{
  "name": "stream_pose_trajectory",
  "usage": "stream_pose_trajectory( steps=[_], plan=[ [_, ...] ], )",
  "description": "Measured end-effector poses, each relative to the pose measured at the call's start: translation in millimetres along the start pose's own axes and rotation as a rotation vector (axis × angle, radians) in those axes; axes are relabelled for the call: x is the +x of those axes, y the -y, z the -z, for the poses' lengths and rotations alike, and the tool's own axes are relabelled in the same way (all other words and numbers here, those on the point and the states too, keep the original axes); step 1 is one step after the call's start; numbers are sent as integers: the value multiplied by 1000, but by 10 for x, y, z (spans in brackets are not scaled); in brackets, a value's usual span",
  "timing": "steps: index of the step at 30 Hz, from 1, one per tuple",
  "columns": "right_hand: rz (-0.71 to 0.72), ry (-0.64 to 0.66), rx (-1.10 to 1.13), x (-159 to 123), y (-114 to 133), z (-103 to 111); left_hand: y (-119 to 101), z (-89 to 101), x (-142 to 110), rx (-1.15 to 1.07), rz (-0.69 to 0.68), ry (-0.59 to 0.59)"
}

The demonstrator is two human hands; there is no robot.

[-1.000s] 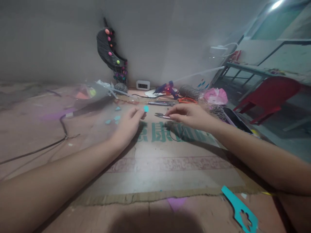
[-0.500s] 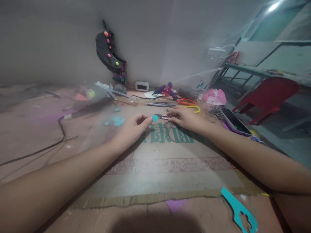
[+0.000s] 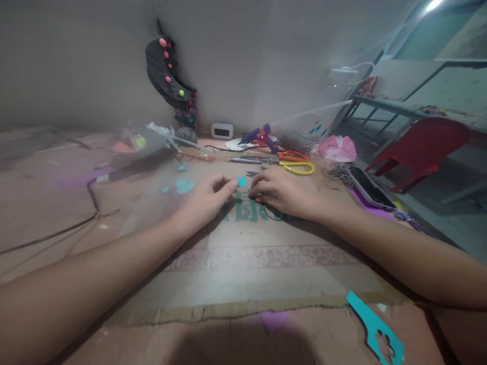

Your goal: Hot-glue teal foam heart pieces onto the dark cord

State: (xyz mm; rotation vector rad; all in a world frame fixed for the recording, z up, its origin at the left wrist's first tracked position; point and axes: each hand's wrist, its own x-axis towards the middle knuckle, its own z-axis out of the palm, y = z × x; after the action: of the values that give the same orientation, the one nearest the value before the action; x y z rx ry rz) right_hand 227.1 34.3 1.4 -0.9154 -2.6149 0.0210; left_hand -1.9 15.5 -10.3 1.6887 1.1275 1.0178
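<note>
Between the thumb and finger of my left hand (image 3: 215, 200) is a small teal cut-out piece (image 3: 242, 181), thin and flat like foam or paper. My right hand (image 3: 281, 190) lies just to its right, fingers curled down over the printed board (image 3: 228, 284). A thin dark wire loop (image 3: 272, 214) pokes out below that hand; its fingertips cover the rest, and what they pinch is hidden. The tips of a small metal tool (image 3: 251, 174) show past the right fingers. Teal petal-shaped pieces (image 3: 184, 186) lie left of my left hand.
Behind my hands are yellow-handled scissors (image 3: 299, 168), orange-handled scissors (image 3: 292, 156), a purple glue gun (image 3: 262, 137) and a white clock (image 3: 222, 131). A phone (image 3: 371, 187) lies right. A teal strip with a flower-shaped hole (image 3: 375, 327) is near the front. A cable (image 3: 57, 235) crosses left.
My right hand has shifted slightly left and nearer, off the small metal tool and over the wire coil. My left hand still holds the teal piece, now turned a little.
</note>
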Motion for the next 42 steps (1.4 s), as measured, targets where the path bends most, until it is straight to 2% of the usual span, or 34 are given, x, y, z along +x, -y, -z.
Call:
stream_pose_trajectory(
  steps=[3, 6, 8, 11, 14, 21, 28, 32, 36, 42],
  plan=[
    [-26, -7, -6, -1, 35, -94, -19, 4, 2, 18, -3, 8],
    [-108, -50, 104, 0, 86, -109, -34, 12, 2, 21, -3, 25],
    [-208, -141, 303, 10, 118, -63, -32, 15, 1, 16, 11, 38],
    [-337, -293, 731, 42, 144, 54, -17, 15, 1, 30, 28, 42],
    [-390, -342, 984, 70, 161, 159, -8, 14, 0, 32, 40, 39],
    [-426, -379, 1077, 66, 279, 290, 1, 14, 18, 16, -17, 31],
    [-511, -294, 1060, 66, 384, 410, -6, 6, 11, 24, 19, 62],
    [-559, -329, 1057, 65, 382, 400, -2, 11, 10, 34, 20, 52],
    [-531, -375, 1064, 59, 354, 350, -8, 17, 1, 67, 11, 53],
    [-503, -371, 1125, 46, 347, 276, -72, -9, -35, 277, 16, 86]
  ],
)
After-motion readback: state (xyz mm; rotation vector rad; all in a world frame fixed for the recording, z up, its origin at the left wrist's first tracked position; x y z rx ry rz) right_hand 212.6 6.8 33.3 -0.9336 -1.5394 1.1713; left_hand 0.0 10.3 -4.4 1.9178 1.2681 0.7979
